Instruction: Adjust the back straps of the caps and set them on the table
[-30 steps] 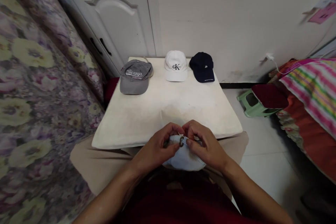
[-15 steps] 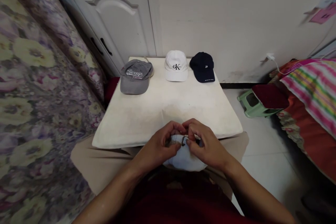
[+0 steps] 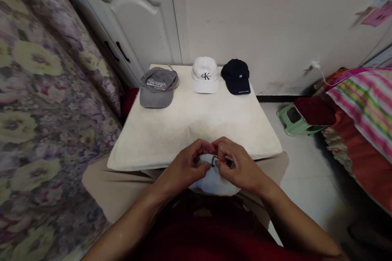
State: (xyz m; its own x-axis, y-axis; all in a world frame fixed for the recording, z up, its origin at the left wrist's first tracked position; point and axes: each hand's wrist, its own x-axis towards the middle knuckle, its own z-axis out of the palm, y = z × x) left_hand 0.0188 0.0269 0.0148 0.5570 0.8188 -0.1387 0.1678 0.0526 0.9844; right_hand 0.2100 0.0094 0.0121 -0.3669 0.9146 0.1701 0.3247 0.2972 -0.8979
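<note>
Bare left forearm [image 3: 128,212] and right forearm [image 3: 294,212] angling inward from the lower corners, left hand [image 3: 185,166] and right hand [image 3: 243,166] close together before the torso, backs upward, fingers [image 3: 202,145] curled, both thumbs [image 3: 202,170] pointing inward, thumb tips near each other.

A dark red top [image 3: 190,242] shows at six o'clock, loose beige trousers [image 3: 105,185] at eight and four. Left hand [image 3: 185,163], right hand [image 3: 240,165] and forearms [image 3: 131,214] are bare.
</note>
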